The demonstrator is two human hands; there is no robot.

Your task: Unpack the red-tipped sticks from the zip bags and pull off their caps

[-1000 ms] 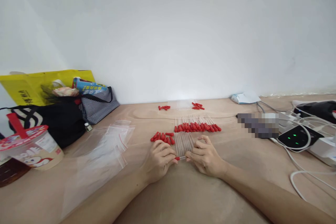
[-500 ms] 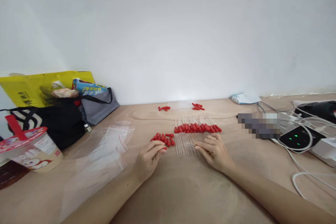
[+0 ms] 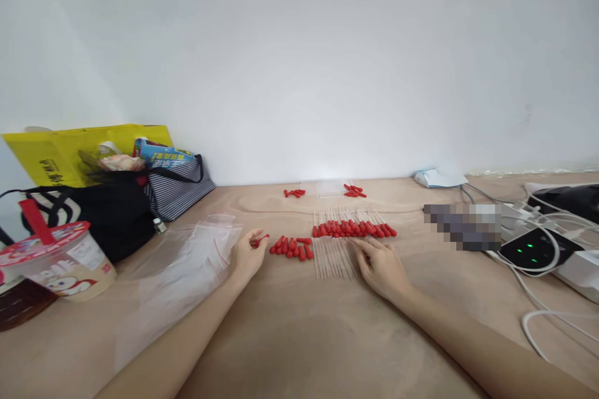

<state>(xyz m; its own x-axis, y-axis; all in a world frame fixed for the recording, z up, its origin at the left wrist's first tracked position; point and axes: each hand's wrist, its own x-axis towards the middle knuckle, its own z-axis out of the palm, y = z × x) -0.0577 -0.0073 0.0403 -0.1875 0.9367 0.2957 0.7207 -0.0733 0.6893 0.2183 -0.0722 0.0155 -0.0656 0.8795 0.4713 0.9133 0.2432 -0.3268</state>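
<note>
**While the left hand pinches a cap, the right lies on the tubes**

Where both bare forearms run up the bench, the hands sit well apart at its middle. The left hand is curled nearly closed, thumb and fingertips pinched on 1 red cap, which sticks out to the right just above the bench. The right hand lies palm down and loosely spread. Its fingertips touch the right edge of the bare tubes, and nothing shows in its grasp.

Between the 2 hands lie those clear tubes, side by side, and just left of them the loose caps, a small red heap near the held cap. Just beyond the right fingertips runs the capped row, a line of tubes with red caps on their near ends.

Left of the left hand, the clear bags lie flat. Further left stands a cup with a red lid. Behind it are a black bag, a striped bag and a yellow bag.

On the right, white cables curl toward a power strip showing green lights, next to a blurred patch.

Far back, 2 small cap heaps flank more clear tubes. A mask lies by the white wall.
</note>
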